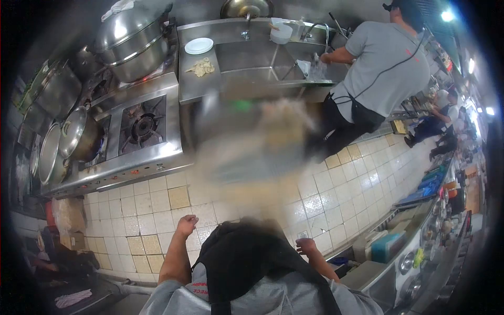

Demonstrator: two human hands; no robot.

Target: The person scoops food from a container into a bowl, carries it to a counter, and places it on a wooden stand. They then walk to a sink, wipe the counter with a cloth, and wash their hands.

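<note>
My left hand hangs over the tiled floor with its fingers loosely bent and somewhat apart, holding nothing. On the other side of my dark apron, my right hand is low near the counter at the right. Its fingers are slightly spread and nothing shows in them. Neither hand touches anything. A large blurred smear covers the middle of the view and hides part of the floor and the sink front.
A stove with large pots stands left. Behind are a steel sink, white plates and a crumpled cloth. A co-worker works at the sink. Containers fill the right counter; other people are beyond.
</note>
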